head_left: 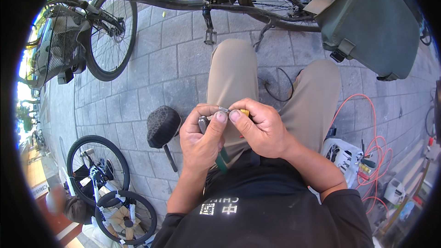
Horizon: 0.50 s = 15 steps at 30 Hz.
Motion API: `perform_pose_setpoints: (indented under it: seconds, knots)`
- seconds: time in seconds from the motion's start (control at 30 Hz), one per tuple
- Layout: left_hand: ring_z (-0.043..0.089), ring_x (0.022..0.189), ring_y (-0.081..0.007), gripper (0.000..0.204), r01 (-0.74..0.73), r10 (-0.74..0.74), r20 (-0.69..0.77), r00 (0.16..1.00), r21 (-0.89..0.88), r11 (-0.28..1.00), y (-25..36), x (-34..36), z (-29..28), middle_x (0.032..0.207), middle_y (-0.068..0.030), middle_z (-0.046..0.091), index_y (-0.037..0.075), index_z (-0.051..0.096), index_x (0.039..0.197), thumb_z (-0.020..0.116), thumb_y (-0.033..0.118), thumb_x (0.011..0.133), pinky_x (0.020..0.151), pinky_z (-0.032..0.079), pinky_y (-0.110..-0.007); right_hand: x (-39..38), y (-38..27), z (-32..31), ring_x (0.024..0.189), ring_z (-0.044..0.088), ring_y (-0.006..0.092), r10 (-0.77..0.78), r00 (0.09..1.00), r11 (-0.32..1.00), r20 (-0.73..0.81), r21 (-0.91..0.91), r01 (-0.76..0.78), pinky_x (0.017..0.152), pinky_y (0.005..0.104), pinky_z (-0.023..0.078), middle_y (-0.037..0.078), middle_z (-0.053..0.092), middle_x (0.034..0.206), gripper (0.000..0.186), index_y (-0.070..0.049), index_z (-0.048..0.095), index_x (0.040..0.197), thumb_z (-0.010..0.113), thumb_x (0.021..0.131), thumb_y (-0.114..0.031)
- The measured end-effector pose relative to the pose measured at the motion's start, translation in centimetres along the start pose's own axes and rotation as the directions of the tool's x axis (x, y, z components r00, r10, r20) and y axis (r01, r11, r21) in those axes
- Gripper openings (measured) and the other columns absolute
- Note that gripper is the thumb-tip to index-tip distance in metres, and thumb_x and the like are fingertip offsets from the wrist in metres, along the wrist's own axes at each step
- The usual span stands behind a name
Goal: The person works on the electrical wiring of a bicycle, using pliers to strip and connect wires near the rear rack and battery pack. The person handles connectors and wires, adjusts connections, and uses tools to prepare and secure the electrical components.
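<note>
Above my lap, my left hand (pixel 202 131) and my right hand (pixel 264 126) meet, thumbs nearly touching. Between the fingertips is a small silvery metal piece (pixel 223 109), too small to name; both hands pinch at it. A grey rounded tool end (pixel 203 123) pokes out within my left hand, and a dark green strip, perhaps its handle (pixel 223 160), shows below that hand. Something yellow (pixel 245 112) sits behind the fingers of my right hand, mostly hidden. A thin black cable (pixel 279 98) curves over the ground between my knees.
A black bicycle (pixel 183 4) stands across the far side, with a grey-green bag (pixel 372 27) at its right. A bicycle saddle (pixel 163 126) on its post lies left. Loose wheels (pixel 98 170) are lower left. At right are a white toolbox (pixel 342 156) and an orange hose (pixel 376 124).
</note>
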<state>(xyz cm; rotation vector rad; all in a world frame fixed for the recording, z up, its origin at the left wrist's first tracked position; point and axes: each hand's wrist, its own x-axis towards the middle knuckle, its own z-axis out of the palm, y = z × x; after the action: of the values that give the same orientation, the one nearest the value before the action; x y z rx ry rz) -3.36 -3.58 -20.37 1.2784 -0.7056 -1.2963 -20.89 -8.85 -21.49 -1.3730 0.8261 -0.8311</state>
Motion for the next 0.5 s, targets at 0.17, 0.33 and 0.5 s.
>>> perform_pose_setpoints:
  seconds: [0.17,0.33,0.5]
  knots:
    - [0.049,0.049,-0.0066,0.016,0.034,-0.034,-0.038,0.999,-0.008,0.999,0.04,-0.01,0.12,0.068,-0.0010,0.060,-0.001,0.069,0.112,0.071,0.015,0.108,0.045,0.039,-0.024,0.15,0.11,0.39,0.074,0.063,0.0159,-0.024,1.000,1.000,0.001,-0.006,0.024,0.067,0.0324,0.051,0.012,0.070,0.087,0.018,0.003,0.070,0.113,0.065,0.110,-0.014]
    - [0.050,0.049,-0.0066,0.019,0.023,-0.024,-0.039,0.999,-0.039,0.999,-0.06,0.13,-0.10,0.076,-0.0026,0.064,-0.002,0.070,0.113,0.070,0.016,0.109,0.045,0.040,-0.024,0.27,0.12,0.30,0.075,0.065,0.0168,-0.053,0.998,0.997,0.022,-0.051,0.054,0.068,0.0331,0.052,0.013,0.070,0.088,0.017,0.003,0.070,0.112,0.065,0.109,-0.013]
    - [0.054,0.055,-0.0029,0.019,-0.008,0.007,-0.016,1.000,-0.033,0.999,-0.24,0.18,-0.47,0.096,-0.0035,0.069,-0.002,0.071,0.111,0.073,0.016,0.108,0.047,0.042,-0.021,0.29,0.21,0.47,0.075,0.068,0.0207,-0.050,0.999,0.996,-0.004,-0.079,0.049,0.068,0.0353,0.053,0.014,0.071,0.089,0.016,0.002,0.070,0.111,0.066,0.108,-0.012]
